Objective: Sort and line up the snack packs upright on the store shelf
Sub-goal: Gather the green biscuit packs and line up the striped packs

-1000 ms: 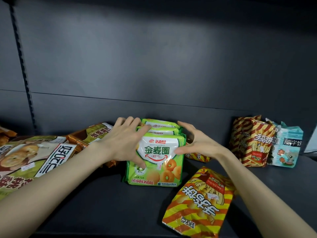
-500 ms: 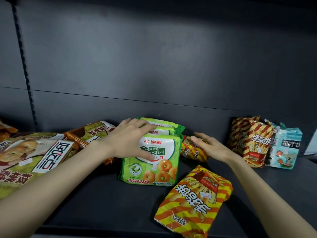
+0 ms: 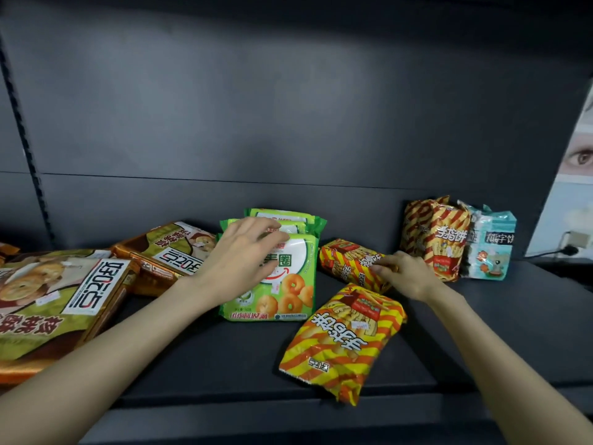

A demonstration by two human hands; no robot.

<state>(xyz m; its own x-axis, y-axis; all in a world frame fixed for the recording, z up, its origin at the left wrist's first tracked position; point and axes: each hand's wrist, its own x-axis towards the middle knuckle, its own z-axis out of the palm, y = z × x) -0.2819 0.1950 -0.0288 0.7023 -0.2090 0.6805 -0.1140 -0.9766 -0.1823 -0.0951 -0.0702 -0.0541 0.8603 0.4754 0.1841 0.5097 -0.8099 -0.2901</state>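
Three green ring-biscuit packs point(image 3: 288, 284) stand in a row at the middle of the dark shelf point(image 3: 224, 364). My left hand point(image 3: 237, 261) rests flat on the front pack with fingers spread. To their right a red-and-yellow striped stick pack point(image 3: 349, 263) lies on its side; my right hand point(image 3: 401, 273) pinches its right end. A second striped pack point(image 3: 340, 342) lies flat nearer the shelf's front edge. Another striped pack point(image 3: 442, 236) stands upright at the right, with a pale blue pack point(image 3: 491, 244) beside it.
Large brown-and-green cookie bags lie flat at the left: one point(image 3: 57, 300) near the front, one point(image 3: 170, 255) behind it. The shelf's grey back panel point(image 3: 288, 123) rises behind everything. A poster point(image 3: 577, 175) and a cable sit at the far right.
My right hand left the green packs and moved right to the lying striped pack, which it now pinches. My left hand stayed on the green packs. The view drew closer.
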